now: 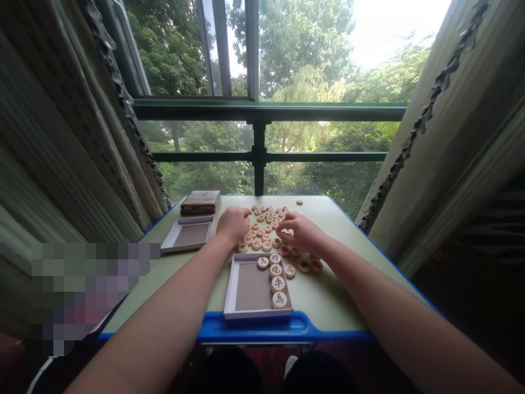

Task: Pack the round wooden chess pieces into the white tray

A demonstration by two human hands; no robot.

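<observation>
Pale-green worktop point(324, 306), blue-edged, head view. Around it: ruffle-edged curtains point(127, 164) at both sides, a dark-green metal railing point(328, 113) beyond. Far left: one worn, rectangular brown box point(200, 202); just nearer you, a shallow pale-walled lid point(188, 234). Round wooden discs point(267, 245), red- or black-lettered, lie clustered at centre between your hands; your right forearm crosses beside some. One lone disc point(299, 202) sits at the far edge. Near you, a shallow tray point(252, 287) with five black-lettered discs point(278, 283). Left hand point(233, 225): fingers curled, grip untellable. Right hand point(303, 232): fingers parted over discs, grip untellable.
</observation>
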